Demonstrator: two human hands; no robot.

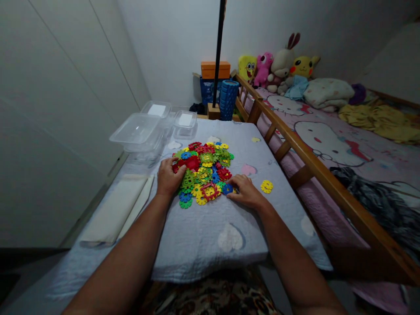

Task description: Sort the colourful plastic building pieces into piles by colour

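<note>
A heap of flat plastic interlocking pieces (204,173), red, yellow, green and blue, lies in the middle of a table under a pale quilted cloth (210,236). My left hand (168,178) rests against the heap's left side, its fingers curled onto red and green pieces. At the heap's right front edge lies my right hand (245,191), fingertips pressed on a blue piece (227,188). One yellow piece (267,186) lies apart, just right of that hand.
Clear plastic containers (139,131) and lids stand at the table's back left. A folded white cloth (114,210) lies at the left. A wooden bed rail (315,168) runs along the right, with bedding and plush toys (278,63) behind. A black pole (218,52) stands at the back.
</note>
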